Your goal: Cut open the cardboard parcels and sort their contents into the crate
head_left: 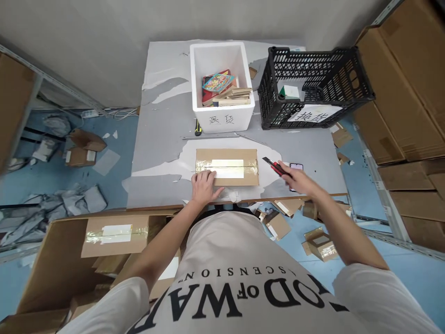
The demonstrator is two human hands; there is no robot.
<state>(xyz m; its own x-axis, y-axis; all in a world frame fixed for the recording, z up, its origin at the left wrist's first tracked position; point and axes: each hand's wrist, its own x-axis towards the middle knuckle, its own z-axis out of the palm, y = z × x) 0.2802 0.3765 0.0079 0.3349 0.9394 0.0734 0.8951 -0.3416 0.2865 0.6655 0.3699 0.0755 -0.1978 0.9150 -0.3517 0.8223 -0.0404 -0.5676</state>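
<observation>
A taped cardboard box (227, 180) with a white label lies flat near the table's front edge. At its front left corner, my left hand (203, 187) grips the box, fingers over the top and thumb along the front side. My right hand (298, 180) is closed around a red and black utility knife (274, 166). The knife's dark blade points left toward the box, a short gap from its right end. Partly under my right hand lies a phone (296, 166).
Behind the box stand a white foam bin (222, 119) holding books and a black plastic crate (316, 99). A yellow and black cutter (198, 127) lies beside the bin. A large carton (38, 273) with boxes is at lower left. Opened boxes (321, 243) litter the floor at right.
</observation>
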